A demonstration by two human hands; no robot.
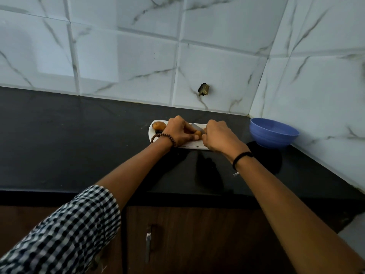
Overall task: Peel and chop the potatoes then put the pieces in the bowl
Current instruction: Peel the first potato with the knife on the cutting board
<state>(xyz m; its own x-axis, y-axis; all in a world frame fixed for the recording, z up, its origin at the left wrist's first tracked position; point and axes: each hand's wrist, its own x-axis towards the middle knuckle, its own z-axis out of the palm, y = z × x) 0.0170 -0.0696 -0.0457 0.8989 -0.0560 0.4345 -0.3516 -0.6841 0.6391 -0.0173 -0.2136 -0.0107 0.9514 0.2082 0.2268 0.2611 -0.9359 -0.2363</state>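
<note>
- My left hand (178,131) is curled over a potato (198,134), pinning it to the white board (189,145).
- My right hand (219,136) is fisted round the knife (197,126), with the blade lying just behind that potato.
- The skin looks to be on, so I judge this is the peeling step, early in the job.
- A second potato (159,125) waits at the board's left end, and the blue bowl (273,135) stands well apart on the right.
- Next move calls for a shallow, steady blade with my fingertips tucked clear.

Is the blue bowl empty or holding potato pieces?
Looks empty: the blue bowl shows only bare inner wall; its bottom is hidden.
</note>
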